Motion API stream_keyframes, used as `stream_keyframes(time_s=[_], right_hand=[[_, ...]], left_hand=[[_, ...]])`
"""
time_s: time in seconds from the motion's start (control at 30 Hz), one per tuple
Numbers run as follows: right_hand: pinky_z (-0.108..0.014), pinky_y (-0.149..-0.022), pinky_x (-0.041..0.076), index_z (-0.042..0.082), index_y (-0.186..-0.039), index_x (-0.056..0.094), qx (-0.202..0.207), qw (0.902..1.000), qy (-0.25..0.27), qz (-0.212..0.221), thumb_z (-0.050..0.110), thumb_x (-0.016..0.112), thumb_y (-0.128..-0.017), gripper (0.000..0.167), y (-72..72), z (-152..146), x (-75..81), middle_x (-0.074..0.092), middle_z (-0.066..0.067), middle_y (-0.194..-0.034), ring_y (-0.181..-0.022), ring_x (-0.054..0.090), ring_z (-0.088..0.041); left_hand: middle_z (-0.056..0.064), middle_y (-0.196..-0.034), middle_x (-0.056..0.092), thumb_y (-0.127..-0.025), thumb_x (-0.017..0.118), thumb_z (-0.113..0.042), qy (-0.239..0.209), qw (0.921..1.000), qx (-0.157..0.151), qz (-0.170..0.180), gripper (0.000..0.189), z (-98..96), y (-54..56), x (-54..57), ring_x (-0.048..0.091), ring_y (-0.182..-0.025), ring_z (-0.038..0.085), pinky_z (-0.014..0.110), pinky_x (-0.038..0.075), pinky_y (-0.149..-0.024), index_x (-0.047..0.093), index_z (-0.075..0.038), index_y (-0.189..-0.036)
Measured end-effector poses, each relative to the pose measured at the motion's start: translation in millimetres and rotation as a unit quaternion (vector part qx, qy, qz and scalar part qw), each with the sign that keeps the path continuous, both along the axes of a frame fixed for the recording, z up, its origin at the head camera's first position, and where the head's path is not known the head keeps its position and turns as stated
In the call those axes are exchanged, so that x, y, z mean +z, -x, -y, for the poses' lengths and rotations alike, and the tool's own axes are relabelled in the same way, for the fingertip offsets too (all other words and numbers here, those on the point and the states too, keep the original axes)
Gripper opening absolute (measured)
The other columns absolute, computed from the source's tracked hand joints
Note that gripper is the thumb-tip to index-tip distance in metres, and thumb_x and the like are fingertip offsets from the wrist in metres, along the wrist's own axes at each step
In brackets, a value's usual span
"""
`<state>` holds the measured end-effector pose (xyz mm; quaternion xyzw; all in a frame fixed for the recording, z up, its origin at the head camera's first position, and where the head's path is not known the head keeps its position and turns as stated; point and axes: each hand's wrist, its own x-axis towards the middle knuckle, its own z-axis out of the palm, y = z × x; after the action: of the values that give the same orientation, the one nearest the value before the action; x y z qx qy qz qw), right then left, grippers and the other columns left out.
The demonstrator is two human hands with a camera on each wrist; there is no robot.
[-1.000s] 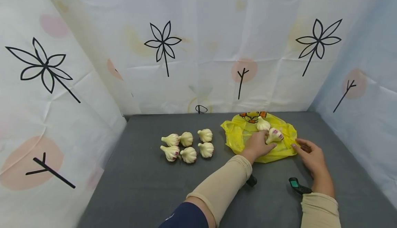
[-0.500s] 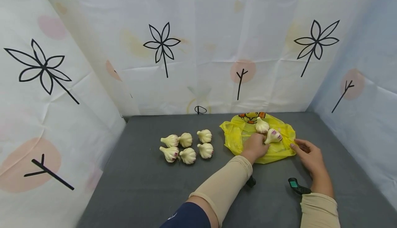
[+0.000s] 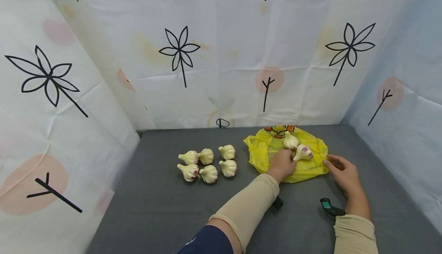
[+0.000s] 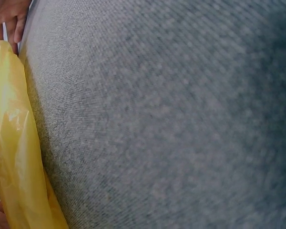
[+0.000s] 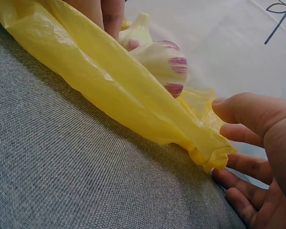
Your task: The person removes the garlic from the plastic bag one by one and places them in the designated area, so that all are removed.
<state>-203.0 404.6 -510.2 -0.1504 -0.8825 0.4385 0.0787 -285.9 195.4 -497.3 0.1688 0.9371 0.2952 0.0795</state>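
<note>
A yellow plastic bag [image 3: 257, 150] lies spread at the back right of the table, with a cartoon print along its far edge. Two garlic bulbs [image 3: 303, 152], one with purple streaks, rest on it. My left hand [image 3: 282, 164] reaches down onto the bag just left of these bulbs. Its fingertips are hidden, and I cannot tell what they hold. At the bag's right edge is my right hand [image 3: 347, 174]. In the right wrist view, this hand's loosely spread fingers [image 5: 250, 164] meet the crumpled bag corner [image 5: 214, 155], thumb apart from them.
Several more garlic bulbs [image 3: 208, 174] sit in two rows left of the bag, on the dark grey tabletop [image 3: 155, 208]. A patterned white cloth [image 3: 221, 93] stands as a wall behind and along both sides.
My left hand has drawn slightly left, and its thumb has tucked in from beside the streaked bulb. My right hand stays at the bag's edge. The head view has shifted a little.
</note>
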Motion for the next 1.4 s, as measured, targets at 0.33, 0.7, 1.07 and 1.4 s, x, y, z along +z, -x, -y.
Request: stream_keyframes(time_s=[0.33, 0.7, 1.07, 1.4], right_hand=[[-0.008, -0.072, 0.042, -0.001, -0.151, 0.055, 0.0, 1.0, -0.004, -0.008, 0.047, 0.059, -0.108, 0.065, -0.4, 1.1, -0.1, 0.057, -0.03, -0.148, -0.096, 0.039, 0.018], [-0.007, -0.071, 0.042, -0.003, -0.15, 0.055, 0.003, 0.9999, -0.004, -0.012, 0.045, 0.059, -0.109, 0.064, 0.2, 1.3, 1.0, 0.056, -0.032, -0.147, -0.094, 0.039, 0.02], [-0.007, -0.071, 0.043, -0.002, -0.149, 0.057, 0.002, 0.9998, -0.012, -0.014, 0.045, 0.061, -0.108, 0.063, -0.4, 1.9, 0.0, 0.063, -0.023, -0.136, -0.09, 0.041, 0.021], [-0.008, -0.07, 0.042, -0.003, -0.151, 0.053, 0.003, 0.9999, -0.009, 0.001, 0.046, 0.057, -0.109, 0.065, -0.7, 2.2, 1.3, 0.056, -0.03, -0.147, -0.094, 0.038, 0.018]], left_hand=[[-0.007, -0.102, 0.075, -0.1, 0.071, -0.024, -0.149, 0.9883, 0.01, 0.032, 0.014, 12.2, -5.1, 9.7, 0.065, -0.084, 0.003, 0.02, 0.053, -0.074, 0.076, -0.015, -0.109], [-0.005, -0.096, 0.068, -0.102, 0.066, -0.019, -0.279, 0.9595, -0.006, 0.041, 0.011, 21.7, 2.9, 14.8, 0.059, -0.081, 0.002, 0.02, 0.052, -0.071, 0.073, -0.013, -0.107], [-0.001, -0.104, 0.07, -0.102, 0.067, -0.021, -0.329, 0.9437, -0.032, 0.003, 0.016, 41.3, 0.4, 32.7, 0.064, -0.087, 0.002, 0.018, 0.056, -0.078, 0.074, -0.01, -0.111], [-0.001, -0.11, 0.071, -0.105, 0.067, -0.024, -0.357, 0.9331, -0.042, -0.017, 0.017, 74.3, -10.4, 58.3, 0.065, -0.089, 0.0, 0.02, 0.058, -0.074, 0.075, -0.013, -0.115]])
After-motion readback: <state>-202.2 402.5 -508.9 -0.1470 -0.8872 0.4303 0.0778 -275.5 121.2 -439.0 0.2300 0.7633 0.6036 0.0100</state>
